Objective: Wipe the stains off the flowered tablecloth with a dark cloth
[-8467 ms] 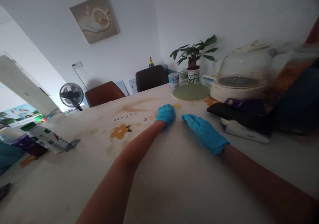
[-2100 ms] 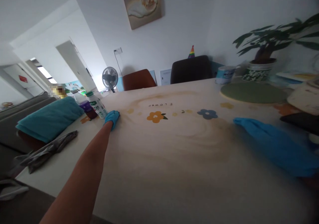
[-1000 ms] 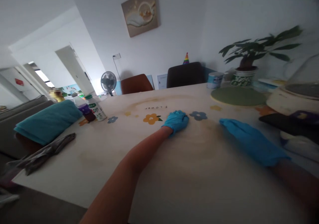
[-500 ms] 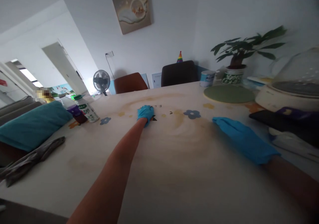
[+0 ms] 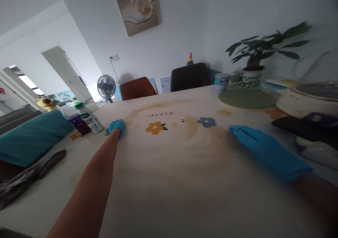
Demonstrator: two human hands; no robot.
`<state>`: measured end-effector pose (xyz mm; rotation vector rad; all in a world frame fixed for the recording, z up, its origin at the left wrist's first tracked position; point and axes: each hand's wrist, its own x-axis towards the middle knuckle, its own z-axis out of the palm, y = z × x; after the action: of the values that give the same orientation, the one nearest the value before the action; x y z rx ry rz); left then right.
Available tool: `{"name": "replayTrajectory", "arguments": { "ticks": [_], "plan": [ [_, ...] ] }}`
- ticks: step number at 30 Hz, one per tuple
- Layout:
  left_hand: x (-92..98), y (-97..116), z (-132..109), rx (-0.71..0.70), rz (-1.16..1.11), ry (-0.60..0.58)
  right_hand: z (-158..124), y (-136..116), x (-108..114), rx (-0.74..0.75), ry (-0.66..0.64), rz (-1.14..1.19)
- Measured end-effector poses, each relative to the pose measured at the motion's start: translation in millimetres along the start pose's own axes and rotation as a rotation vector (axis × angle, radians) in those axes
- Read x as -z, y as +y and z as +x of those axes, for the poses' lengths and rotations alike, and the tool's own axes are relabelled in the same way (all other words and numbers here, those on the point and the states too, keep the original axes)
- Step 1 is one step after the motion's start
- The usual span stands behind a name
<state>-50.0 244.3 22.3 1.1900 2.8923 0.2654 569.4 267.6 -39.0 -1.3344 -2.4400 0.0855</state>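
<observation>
My left hand (image 5: 116,127), in a blue glove, rests palm down at the far left of the patterned tablecloth (image 5: 163,167). It partly covers a printed blue flower, and I see no cloth or tool under it. My right hand (image 5: 260,148), gloved in the same blue, lies on the right side with its fingers stretched out, holding nothing visible. Brownish smears (image 5: 195,146) spread over the cloth between the hands. A printed orange flower (image 5: 154,128) and a blue flower (image 5: 206,122) show there too.
Beyond my left hand stand a white bottle (image 5: 91,120) and a purple-labelled bottle (image 5: 78,123). A grey cloth (image 5: 31,174) lies at the left edge. On the right are a green round mat (image 5: 246,98), a potted plant (image 5: 251,76), a can (image 5: 221,81) and a lidded pot (image 5: 308,100).
My left hand has slid left across the tablecloth, from the orange flower to the blue one near the bottles. The orange flower and printed lettering are now uncovered. My right hand stays nearly in place.
</observation>
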Motion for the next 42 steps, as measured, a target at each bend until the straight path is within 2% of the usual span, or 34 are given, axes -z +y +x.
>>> {"name": "replayTrajectory", "arguments": {
  "ticks": [4,8,11,18,21,24,28,32,35,38,42],
  "plan": [
    [-6.3,15.1,16.3,-0.01,-0.037,-0.057,-0.9,5.3,-3.5,0.025,0.009,-0.025],
    [-15.6,45.1,18.6,-0.158,-0.086,-0.08,-0.4,8.0,-5.5,0.032,0.021,-0.001],
    [-22.3,76.2,7.4,-0.299,-0.12,-0.102,1.3,-2.9,2.6,0.014,0.052,0.047],
    [-39.4,172.6,-56.7,-0.667,-0.166,-0.192,7.4,-50.3,34.6,-0.207,0.053,0.259],
    [-46.9,213.3,-88.0,-0.79,-0.174,-0.218,9.8,-53.4,34.9,-0.248,0.067,0.306],
    [-50.8,247.6,-116.7,-0.88,-0.178,-0.238,10.4,-49.1,32.0,-0.221,0.092,0.319],
    [-49.6,277.6,-153.5,-0.992,-0.164,-0.267,8.9,-46.5,32.0,-0.17,0.088,0.313],
    [-46.7,281.6,-187.9,-1.06,-0.144,-0.257,7.9,-49.9,34.2,-0.168,0.087,0.31],
    [-44.3,263.7,-208.7,-1.093,-0.134,-0.221,8.8,-52.7,34.9,-0.193,0.077,0.325],
    [-38.6,228.0,-224.0,-1.133,-0.125,-0.23,9.4,-54.7,35.5,-0.227,0.073,0.332],
    [-26.8,161.0,-232.3,-1.086,-0.122,-0.263,8.0,-55.1,37.5,-0.237,0.044,0.322]
  ]
}}
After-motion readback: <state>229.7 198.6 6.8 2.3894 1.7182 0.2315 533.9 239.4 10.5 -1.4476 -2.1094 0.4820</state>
